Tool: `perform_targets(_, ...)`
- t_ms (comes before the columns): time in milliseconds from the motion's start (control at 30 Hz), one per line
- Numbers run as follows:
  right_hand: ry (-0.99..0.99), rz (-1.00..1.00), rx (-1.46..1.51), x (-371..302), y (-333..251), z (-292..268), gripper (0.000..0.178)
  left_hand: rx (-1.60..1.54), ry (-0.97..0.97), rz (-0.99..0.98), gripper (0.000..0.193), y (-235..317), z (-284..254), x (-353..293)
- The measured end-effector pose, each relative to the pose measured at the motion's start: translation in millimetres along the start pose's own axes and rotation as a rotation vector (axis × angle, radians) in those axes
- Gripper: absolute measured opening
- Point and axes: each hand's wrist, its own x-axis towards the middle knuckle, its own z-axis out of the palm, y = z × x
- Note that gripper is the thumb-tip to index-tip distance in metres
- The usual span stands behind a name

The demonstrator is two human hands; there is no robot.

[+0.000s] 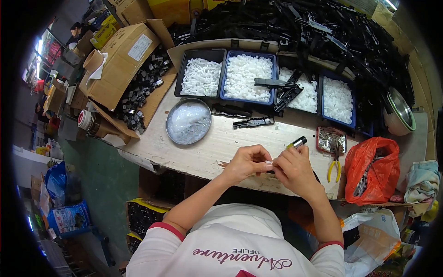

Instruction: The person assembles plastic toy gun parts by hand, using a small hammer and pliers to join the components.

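Note:
Near the table's front edge, my left hand (249, 163) pinches a small white plastic piece (268, 162) between thumb and fingertips. Close against it, my right hand (296, 170) has its fingers curled, their tips meeting the same piece. A cylindrical tool (297, 142) with a black end and a green band sticks out beyond the right hand's fingers; its lower part is hidden by that hand. Past the hands, a black metal assembly (253, 122) lies on the table. A round metal dish (188, 121) with a translucent, greasy-looking substance stands to the left.
Several bins of white plastic parts (249, 76) line the back, with black assemblies (281, 90) lying across them. More black assemblies (323, 32) are piled behind. On the right are yellow-handled pliers (334, 170), a red tray (331, 139) and a red plastic bag (390, 161). A cardboard box (122, 60) stands left.

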Motion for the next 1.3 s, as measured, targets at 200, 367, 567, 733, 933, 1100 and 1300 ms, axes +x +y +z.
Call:
perform_targets(200, 0.035, 0.062, 0.323, 3, 0, -5, 0.01, 0.072, 0.024, 0.068, 0.016, -8, -11, -15)
perform_targets(367, -0.03, 0.072, 0.347, 5, -1, -1, 0.008, 0.072, -0.013, 0.133, 0.017, -9, -11, -20)
perform_targets(567, -0.09, 0.007, 0.304, 15, 0, -6, 0.007, 0.247, 0.059, 0.133, 0.025, -2, -9, -23)
perform_targets(733, -0.203, -0.001, 0.271, 22, 1, -8, 0.006, 0.464, 0.079, 0.199, 0.028, 2, -7, -25)
perform_targets(933, -0.03, 0.02, 0.281, 28, -3, 5, 0.008, 0.096, 0.184, 0.125, 0.024, -8, -12, -26)
perform_targets(1100, 0.143, 0.11, 0.375, 15, -12, 23, 0.009, -0.088, 0.183, 0.144, 0.02, -15, -15, -30)
perform_targets(1300, 0.265, 0.108, 0.357, 16, -22, 44, 0.01, -0.228, 0.215, 0.149, 0.021, -18, -11, -30)
